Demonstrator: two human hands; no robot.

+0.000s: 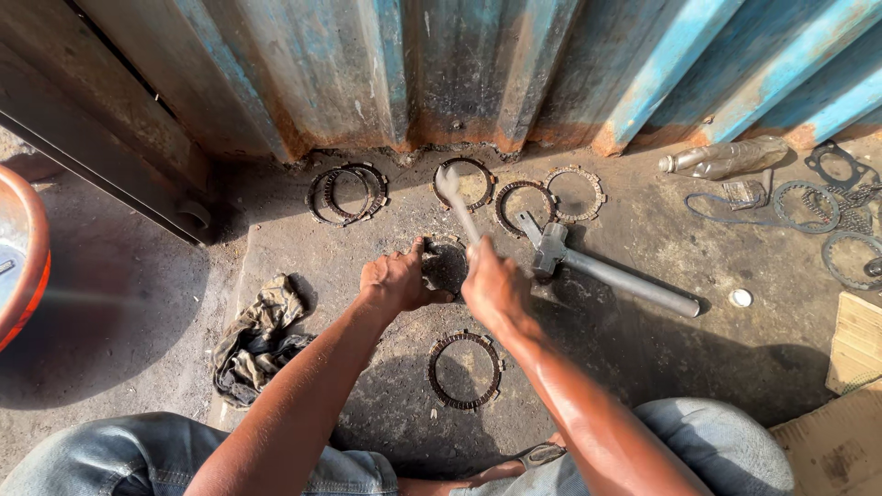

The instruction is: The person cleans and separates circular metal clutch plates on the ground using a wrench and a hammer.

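My left hand (397, 280) presses down on a dark round clutch part (446, 266) lying on the concrete floor, fingers curled over its left edge. My right hand (496, 289) grips the handle of a metal tool (457, 204) that slants up and away, its rounded head above the ground near the wall. A toothed friction ring (466, 370) lies just in front of my hands. More rings lie by the wall: a stacked pair (346, 192), one behind the tool head (472, 183), and two others (524, 207) (575, 192).
A heavy cross-shaped wrench (597, 269) lies right of my hands. A dirty rag (258, 338) sits at left, an orange basin (20, 253) at far left. A plastic bottle (726, 158), gaskets (831, 207) and cardboard (854, 349) lie at right. A corrugated blue metal wall (478, 64) stands behind.
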